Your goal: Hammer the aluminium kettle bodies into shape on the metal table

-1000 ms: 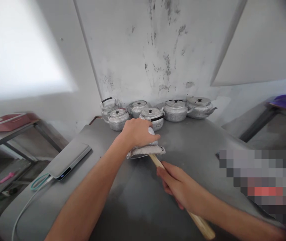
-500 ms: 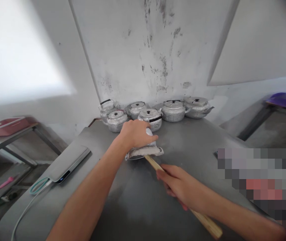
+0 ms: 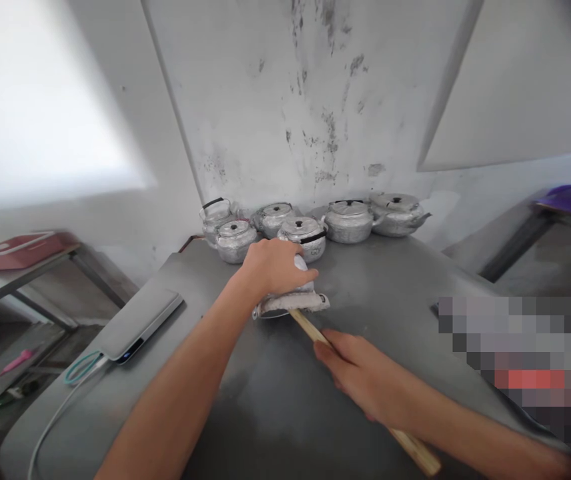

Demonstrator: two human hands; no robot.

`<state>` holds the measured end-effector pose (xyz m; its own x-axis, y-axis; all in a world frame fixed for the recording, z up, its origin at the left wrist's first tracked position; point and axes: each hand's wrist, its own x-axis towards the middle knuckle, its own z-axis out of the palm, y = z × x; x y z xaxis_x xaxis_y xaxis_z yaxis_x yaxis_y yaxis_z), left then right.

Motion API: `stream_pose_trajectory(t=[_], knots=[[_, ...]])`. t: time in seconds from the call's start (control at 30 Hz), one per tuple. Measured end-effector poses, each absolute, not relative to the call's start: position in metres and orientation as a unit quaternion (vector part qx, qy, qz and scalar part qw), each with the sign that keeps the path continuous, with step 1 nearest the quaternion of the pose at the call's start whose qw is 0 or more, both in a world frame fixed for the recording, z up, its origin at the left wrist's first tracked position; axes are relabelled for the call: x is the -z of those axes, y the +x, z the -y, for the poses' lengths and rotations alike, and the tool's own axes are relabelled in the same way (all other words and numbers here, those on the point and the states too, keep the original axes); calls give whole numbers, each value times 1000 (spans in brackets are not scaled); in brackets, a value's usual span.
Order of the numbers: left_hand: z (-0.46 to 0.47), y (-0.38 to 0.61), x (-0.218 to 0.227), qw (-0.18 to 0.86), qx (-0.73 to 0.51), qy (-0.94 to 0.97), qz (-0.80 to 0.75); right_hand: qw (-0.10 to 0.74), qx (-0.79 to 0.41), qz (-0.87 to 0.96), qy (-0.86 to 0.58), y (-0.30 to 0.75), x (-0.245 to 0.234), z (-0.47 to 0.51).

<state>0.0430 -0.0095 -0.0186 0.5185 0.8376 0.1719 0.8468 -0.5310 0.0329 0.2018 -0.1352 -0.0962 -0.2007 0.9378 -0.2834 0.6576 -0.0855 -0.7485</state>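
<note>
My left hand (image 3: 271,267) is closed over a small silvery metal piece (image 3: 290,301) lying on the grey metal table (image 3: 275,393), pressing it down from above. A wooden stick (image 3: 310,327) runs from under that piece toward me. My right hand (image 3: 360,379) is wrapped round the stick's middle, and the stick's near end (image 3: 418,453) sticks out behind my wrist. Several aluminium kettles (image 3: 348,221) stand in a row at the table's far edge, just beyond my left hand.
A grey power bank (image 3: 138,321) with a teal cable (image 3: 78,367) lies at the table's left edge. A stained white wall (image 3: 315,100) rises behind the kettles. A side bench (image 3: 20,267) with a red box (image 3: 15,245) stands left; another bench (image 3: 545,253) stands right.
Both hands keep their grips. My right hand has shifted slightly along the stick, and the view has wobbled a little.
</note>
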Motion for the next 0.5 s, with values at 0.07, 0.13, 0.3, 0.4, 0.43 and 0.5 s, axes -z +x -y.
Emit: stream_pose_trajectory(t=[0.07,0.13,0.3,0.4,0.43,0.5], knots=[[9,43,19,30,84,-871,483,176,-422,653,-604,202,99,134],[9,44,20,32,85,-870,484,196,-436,647,-594,203,102,134],[9,44,20,34,80,-867,491,176,-481,614,-601,203,104,137],[9,44,21,35,80,-866,493,195,-462,623,-600,203,100,138],[9,44,21,36,81,-866,493,196,-453,629,-601,203,98,138],[9,44,20,36,80,-866,493,190,-442,636,-604,202,97,137]])
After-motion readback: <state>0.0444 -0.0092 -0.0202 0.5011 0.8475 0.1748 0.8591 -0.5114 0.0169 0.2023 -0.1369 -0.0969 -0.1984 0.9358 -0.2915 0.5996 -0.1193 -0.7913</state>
